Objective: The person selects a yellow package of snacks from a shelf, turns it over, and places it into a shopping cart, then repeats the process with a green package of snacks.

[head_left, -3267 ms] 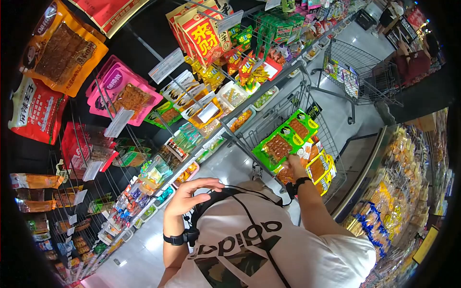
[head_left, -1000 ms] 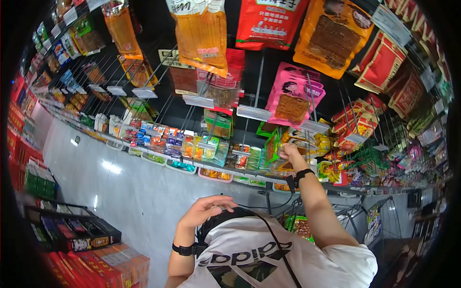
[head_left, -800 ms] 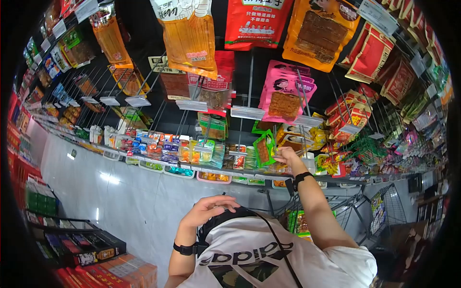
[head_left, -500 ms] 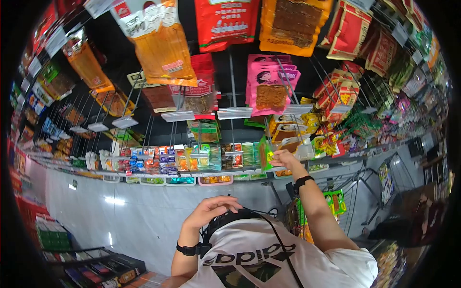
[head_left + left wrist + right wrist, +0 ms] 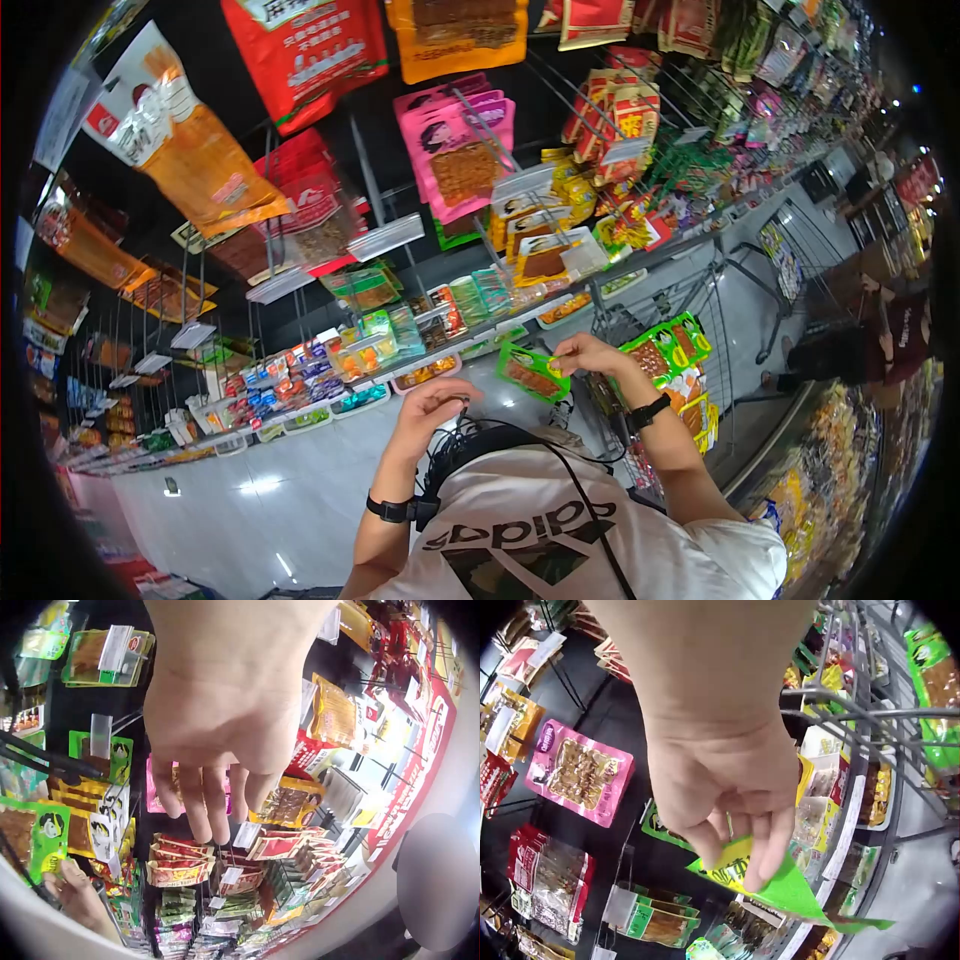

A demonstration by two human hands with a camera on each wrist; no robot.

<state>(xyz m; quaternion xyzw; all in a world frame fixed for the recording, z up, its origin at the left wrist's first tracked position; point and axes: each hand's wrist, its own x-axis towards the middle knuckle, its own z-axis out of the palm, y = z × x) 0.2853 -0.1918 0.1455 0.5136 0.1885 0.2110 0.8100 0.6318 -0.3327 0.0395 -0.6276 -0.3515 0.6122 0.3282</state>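
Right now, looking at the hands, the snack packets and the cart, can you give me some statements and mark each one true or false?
1. The right hand holds a green packet. True.
2. The left hand grips a red packet. False: it holds nothing, its fingers loosely bent.
3. Pink packets hang on the rack. True.
4. The shopping cart has no packets in it. False: several lie in it, some of them green and brown.
5. The white shirt is plain, with nothing printed on it. False: it bears dark lettering and a camouflage print.
6. The right wrist wears a black band. True.
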